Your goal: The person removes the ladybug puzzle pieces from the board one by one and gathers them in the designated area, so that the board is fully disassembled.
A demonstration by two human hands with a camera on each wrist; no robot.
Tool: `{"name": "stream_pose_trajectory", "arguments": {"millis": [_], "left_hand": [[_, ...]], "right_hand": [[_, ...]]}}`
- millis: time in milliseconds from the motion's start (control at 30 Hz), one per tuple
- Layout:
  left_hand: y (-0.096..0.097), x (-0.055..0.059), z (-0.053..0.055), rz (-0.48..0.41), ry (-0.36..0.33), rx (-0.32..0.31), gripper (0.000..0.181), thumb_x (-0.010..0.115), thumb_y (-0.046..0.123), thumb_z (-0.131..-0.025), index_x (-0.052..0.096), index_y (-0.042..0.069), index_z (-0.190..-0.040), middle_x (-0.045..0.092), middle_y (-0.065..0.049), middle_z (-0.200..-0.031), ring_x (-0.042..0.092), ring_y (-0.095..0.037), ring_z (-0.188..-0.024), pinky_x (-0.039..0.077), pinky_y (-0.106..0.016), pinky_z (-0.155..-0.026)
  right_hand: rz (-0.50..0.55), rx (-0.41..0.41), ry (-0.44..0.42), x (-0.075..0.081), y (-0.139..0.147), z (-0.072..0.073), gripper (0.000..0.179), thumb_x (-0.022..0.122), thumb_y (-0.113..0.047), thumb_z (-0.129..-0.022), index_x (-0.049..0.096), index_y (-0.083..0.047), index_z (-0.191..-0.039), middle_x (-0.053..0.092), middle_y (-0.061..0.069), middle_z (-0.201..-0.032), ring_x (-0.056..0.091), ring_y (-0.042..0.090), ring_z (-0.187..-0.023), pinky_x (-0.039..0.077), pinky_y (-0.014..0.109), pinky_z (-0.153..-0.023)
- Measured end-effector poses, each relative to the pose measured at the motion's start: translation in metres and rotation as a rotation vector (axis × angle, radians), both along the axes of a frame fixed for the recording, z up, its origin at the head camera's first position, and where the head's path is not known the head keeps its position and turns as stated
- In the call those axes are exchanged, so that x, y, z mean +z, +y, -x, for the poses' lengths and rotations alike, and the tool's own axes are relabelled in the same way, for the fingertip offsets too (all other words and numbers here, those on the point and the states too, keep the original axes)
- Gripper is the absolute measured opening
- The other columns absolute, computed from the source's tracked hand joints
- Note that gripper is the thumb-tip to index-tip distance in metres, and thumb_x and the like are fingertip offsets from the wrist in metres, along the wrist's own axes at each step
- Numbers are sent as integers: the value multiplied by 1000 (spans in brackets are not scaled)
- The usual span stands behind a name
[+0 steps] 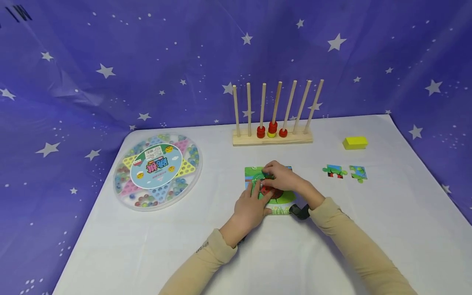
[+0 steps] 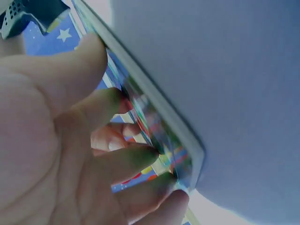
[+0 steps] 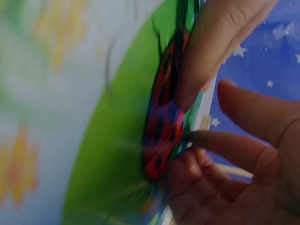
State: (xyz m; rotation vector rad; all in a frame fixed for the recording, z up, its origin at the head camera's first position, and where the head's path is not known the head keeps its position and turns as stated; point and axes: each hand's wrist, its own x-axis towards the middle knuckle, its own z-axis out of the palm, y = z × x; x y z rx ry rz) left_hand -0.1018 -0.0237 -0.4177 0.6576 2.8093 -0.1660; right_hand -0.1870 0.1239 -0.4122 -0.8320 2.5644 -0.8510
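Fingers of the left hand point(image 1: 250, 209) are spread, tips on the puzzle point(image 1: 287, 200) in front of the person. Those of the right hand point(image 1: 284, 177) bend over its upper part; whether they pinch anything cannot be told. Two loose pieces point(image 1: 334, 169) lie to the puzzle's right, well apart from the fingertips, the right hand nearer. The closer one's long axis runs roughly left to right.

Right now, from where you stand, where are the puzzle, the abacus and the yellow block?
Puzzle point(image 1: 277, 194): head view, on the printed ladybug.
Abacus point(image 1: 273, 141): head view, on its wooden base.
Yellow block point(image 1: 355, 143): head view, on its middle.
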Motion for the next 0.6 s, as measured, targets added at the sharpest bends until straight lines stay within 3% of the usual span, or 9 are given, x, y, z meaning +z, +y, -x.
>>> {"name": "stream_pose_trajectory", "arguments": {"millis": [133, 267, 467, 600], "left_hand": [[-1, 0, -5, 18, 7, -10, 59, 40, 55, -88, 28, 35, -142, 19, -11, -148, 22, -38, -131, 31, -38, -99], [-4, 1, -6, 20, 3, -25, 64, 45, 57, -85, 28, 34, -142, 17, -10, -148, 23, -40, -130, 32, -38, -99], [-6, 1, -3, 17, 26, -71, 65, 48, 58, -83, 31, 33, -141, 21, -12, -147, 28, -41, -127, 36, -38, -96], [-6, 1, -3, 34, 29, -79, 66, 48, 58, -83, 30, 34, -142, 21, -11, -147, 28, -40, -127, 36, -36, -96]], "right_hand": [[-67, 0, 24, -1, -5, -5, 52, 60, -21, -88, 46, 15, -123, 39, 29, -126, 40, 44, -114, 36, 51, -91], [-66, -26, 17, -1, -9, -6, 51, 61, -20, -88, 47, 13, -124, 37, 30, -128, 37, 45, -116, 35, 53, -92], [60, -136, -141, -4, -11, -7, 49, 60, -14, -88, 44, 13, -126, 30, 30, -132, 31, 44, -120, 31, 54, -94], [173, -184, -202, -8, -10, -7, 50, 62, -13, -86, 45, 14, -125, 34, 29, -132, 27, 42, -122, 27, 55, -97]]}}
